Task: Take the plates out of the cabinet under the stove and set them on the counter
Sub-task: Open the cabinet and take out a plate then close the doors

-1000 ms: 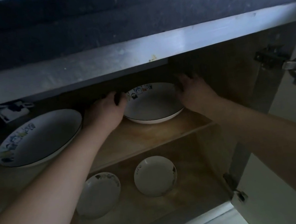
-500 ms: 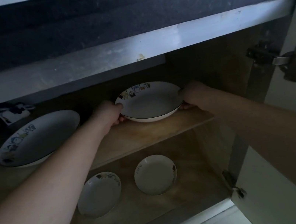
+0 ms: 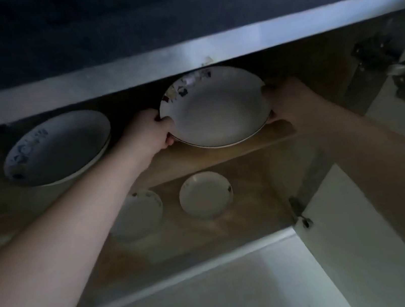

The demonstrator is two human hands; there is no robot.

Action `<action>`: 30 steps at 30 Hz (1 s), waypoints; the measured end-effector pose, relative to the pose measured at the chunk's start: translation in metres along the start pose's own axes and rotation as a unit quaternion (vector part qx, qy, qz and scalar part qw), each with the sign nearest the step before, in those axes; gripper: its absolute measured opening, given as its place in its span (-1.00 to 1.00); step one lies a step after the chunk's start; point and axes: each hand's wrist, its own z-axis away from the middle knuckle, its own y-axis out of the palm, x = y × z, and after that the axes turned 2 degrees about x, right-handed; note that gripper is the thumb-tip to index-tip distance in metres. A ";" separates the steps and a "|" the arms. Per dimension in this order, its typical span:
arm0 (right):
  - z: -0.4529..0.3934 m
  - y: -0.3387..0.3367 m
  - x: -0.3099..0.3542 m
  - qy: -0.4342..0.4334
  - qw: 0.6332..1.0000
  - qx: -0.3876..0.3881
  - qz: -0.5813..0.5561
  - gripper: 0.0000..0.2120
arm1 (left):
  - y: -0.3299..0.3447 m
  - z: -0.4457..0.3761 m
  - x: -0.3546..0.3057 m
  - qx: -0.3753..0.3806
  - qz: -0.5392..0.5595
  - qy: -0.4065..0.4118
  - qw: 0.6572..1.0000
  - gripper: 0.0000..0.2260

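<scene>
A white plate (image 3: 215, 108) with cartoon prints along its far rim is tilted up over the front of the upper shelf (image 3: 222, 152). My left hand (image 3: 150, 129) grips its left rim and my right hand (image 3: 291, 102) grips its right rim. A larger plate (image 3: 57, 147) with blue prints lies on the same shelf to the left. Two small plates sit on the cabinet floor below, the left small plate (image 3: 136, 214) partly behind my left forearm, the right small plate (image 3: 205, 195) in full view.
The dark counter edge (image 3: 173, 12) and a pale cabinet rail (image 3: 129, 69) overhang the opening just above the held plate. The open cabinet door (image 3: 368, 233) with its hinges (image 3: 400, 69) stands at the right. The cabinet is dim.
Both hands went from reaching beside the plate to gripping its rims. The plate has lifted off the shelf and come toward me, tilting up near the rail.
</scene>
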 end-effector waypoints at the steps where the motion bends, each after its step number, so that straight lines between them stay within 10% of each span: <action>1: 0.008 -0.002 0.002 0.026 0.989 0.017 -0.145 -0.57 | -0.003 0.009 0.000 -0.002 0.000 -0.010 1.000 -0.88; 4: 0.039 -0.006 0.005 0.069 0.931 0.032 -0.356 -0.66 | -0.014 0.036 -0.008 0.006 -0.010 -0.032 0.999 -0.83; 30: 0.323 -0.198 0.014 0.094 0.958 0.173 -0.208 -0.76 | -0.092 0.357 -0.179 0.075 0.031 -0.246 0.966 -0.77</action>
